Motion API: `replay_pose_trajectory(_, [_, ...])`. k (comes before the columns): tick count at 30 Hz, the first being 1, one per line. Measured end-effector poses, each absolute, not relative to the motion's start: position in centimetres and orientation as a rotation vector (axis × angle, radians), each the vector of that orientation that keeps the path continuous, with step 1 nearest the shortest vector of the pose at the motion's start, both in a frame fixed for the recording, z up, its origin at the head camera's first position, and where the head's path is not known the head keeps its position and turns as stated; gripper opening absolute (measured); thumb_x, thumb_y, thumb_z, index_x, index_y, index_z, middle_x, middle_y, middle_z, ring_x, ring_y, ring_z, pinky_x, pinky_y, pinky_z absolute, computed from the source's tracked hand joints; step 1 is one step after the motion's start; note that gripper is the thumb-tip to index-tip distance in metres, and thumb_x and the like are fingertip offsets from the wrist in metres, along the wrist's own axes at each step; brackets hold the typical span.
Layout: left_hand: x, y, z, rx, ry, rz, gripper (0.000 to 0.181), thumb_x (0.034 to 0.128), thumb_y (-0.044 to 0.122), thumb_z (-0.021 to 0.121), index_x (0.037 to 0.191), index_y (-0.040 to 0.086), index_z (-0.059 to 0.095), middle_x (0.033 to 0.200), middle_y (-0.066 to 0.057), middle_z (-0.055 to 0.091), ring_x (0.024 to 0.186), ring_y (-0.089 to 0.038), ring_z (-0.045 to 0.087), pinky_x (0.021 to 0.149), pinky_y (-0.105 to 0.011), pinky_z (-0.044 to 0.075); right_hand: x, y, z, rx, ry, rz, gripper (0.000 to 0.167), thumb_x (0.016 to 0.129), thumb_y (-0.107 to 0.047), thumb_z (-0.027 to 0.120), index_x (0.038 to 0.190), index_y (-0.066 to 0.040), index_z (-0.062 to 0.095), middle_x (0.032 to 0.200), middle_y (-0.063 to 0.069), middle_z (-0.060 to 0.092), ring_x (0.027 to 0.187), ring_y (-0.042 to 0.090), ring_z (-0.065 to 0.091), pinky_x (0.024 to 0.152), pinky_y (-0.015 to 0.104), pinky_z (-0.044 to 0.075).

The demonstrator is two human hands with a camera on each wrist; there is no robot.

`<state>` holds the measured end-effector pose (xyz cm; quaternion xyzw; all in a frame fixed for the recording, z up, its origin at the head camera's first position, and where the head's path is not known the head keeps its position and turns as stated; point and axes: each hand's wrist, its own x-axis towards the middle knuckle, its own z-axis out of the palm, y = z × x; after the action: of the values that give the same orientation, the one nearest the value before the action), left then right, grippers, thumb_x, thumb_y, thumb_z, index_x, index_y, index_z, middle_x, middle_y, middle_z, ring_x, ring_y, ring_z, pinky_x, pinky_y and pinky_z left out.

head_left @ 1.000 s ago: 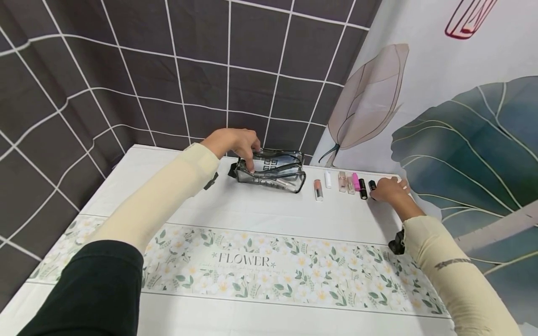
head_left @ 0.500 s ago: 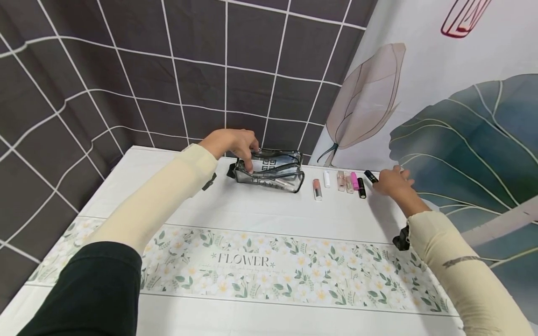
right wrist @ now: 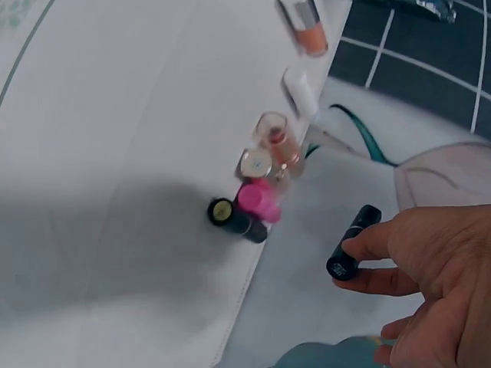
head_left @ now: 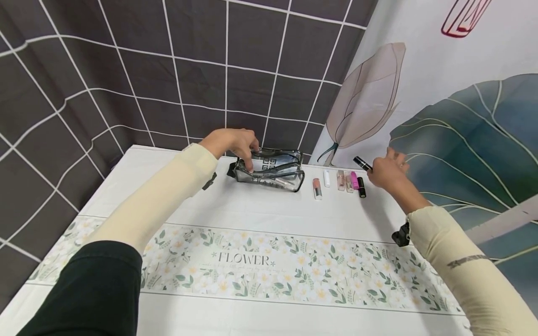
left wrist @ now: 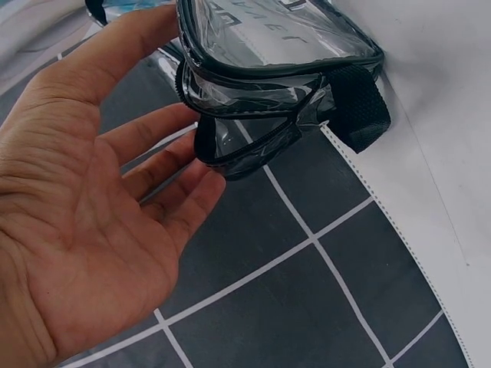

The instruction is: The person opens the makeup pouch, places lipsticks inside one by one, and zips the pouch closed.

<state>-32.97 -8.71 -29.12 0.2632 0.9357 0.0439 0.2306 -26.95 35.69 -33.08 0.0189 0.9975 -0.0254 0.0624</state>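
Observation:
A clear cosmetic pouch with black piping stands near the table's far edge, its top apart and a slim tube visible inside. My left hand grips the pouch's left end; in the left wrist view the fingers touch its black rim and the thumb's tip is hidden behind it. Above the table's far right, my right hand pinches a black lipstick tube between thumb and fingers. The right wrist view shows the lipstick tube raised and tilted, apart from the other cosmetics.
Right of the pouch lie a coral-and-silver lipstick, a white tube, two pinkish clear tubes, a magenta tube and another black tube. A dark grid curtain and a leaf-print curtain hang behind the table.
My right hand has lifted the black lipstick tube off the table and carried it up and slightly away from the row, tilting it. The left hand stays on the pouch.

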Motion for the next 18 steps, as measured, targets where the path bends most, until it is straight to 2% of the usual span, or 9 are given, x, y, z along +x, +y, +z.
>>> replay_pose_trajectory(4, [-33.1, -8.7, -29.1, 0.716, 2.569, 0.119, 0.086, 0.09, 0.042, 0.092, 0.164, 0.011, 0.06, 0.168, -0.016, 0.054, 0.159, -0.035, 0.049, 0.132, -0.05, 0.046, -26.8, 34.5, -32.7, -0.017, 3.069, -0.1, 0.031, 0.112, -0.014, 0.056, 0.102, 0.013, 0.065, 0.173, 0.051, 0.008, 0.156, 0.075, 0.007, 0.12, 0.091, 0.02])
replay_pose_trajectory(10, [-33.1, -8.5, -29.0, 0.73, 2.561, 0.123, 0.087, 0.0905, 0.042, 0.091, 0.165, 0.011, 0.059, 0.17, -0.016, 0.052, 0.16, -0.035, 0.048, 0.133, -0.05, 0.045, -26.7, 33.0, -32.0, -0.118, 3.178, -0.173, 0.027, 0.111, -0.012, 0.059, 0.096, 0.011, 0.061, 0.176, 0.048, 0.008, 0.158, 0.072, 0.007, 0.121, 0.089, 0.018])
replay_pose_trajectory(18, [-33.1, -8.7, -29.1, 0.713, 2.564, 0.113, 0.088, 0.0905, 0.044, 0.092, 0.165, 0.012, 0.058, 0.17, -0.015, 0.05, 0.161, -0.035, 0.047, 0.132, -0.051, 0.045, -27.2, 30.9, -30.5, -0.234, 3.216, -0.18, 0.029, 0.111, -0.014, 0.06, 0.102, 0.013, 0.066, 0.179, 0.046, 0.007, 0.164, 0.069, 0.004, 0.132, 0.087, 0.003])
